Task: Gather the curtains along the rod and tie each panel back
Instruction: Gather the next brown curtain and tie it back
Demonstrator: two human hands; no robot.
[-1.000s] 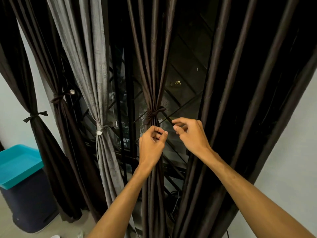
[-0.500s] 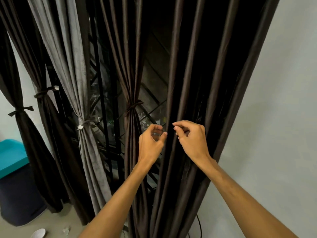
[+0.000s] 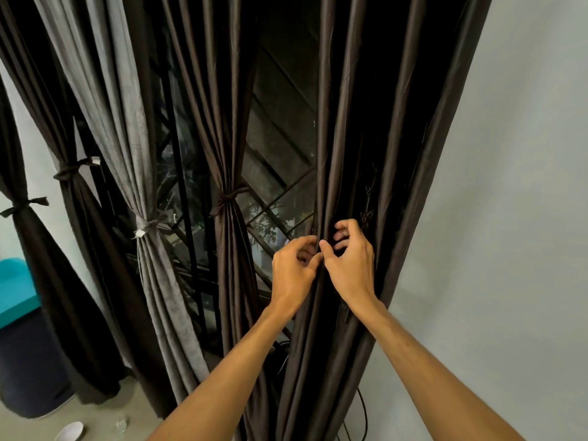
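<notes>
A loose dark brown curtain panel [image 3: 391, 154] hangs at the right, against the wall. My left hand [image 3: 294, 268] and my right hand [image 3: 350, 265] meet at its left folds at waist height, with fingers and thumbs curled onto the fabric. Left of them hangs a dark brown panel [image 3: 229, 256] cinched by a knotted tie [image 3: 227, 197]. A grey panel [image 3: 133, 122] is tied with a grey band [image 3: 148, 225]. Two more dark panels at the far left carry ties [image 3: 68, 171] [image 3: 24, 205].
A black window grille [image 3: 191, 218] and dark glass show behind the panels. A pale wall [image 3: 509, 218] stands at the right. A dark round bin with a teal lid [image 3: 16, 291] sits on the floor at the left. A black cable [image 3: 362, 412] hangs low.
The view swung right and both my hands moved from the tied dark panel onto the loose right panel, closing together on its folds.
</notes>
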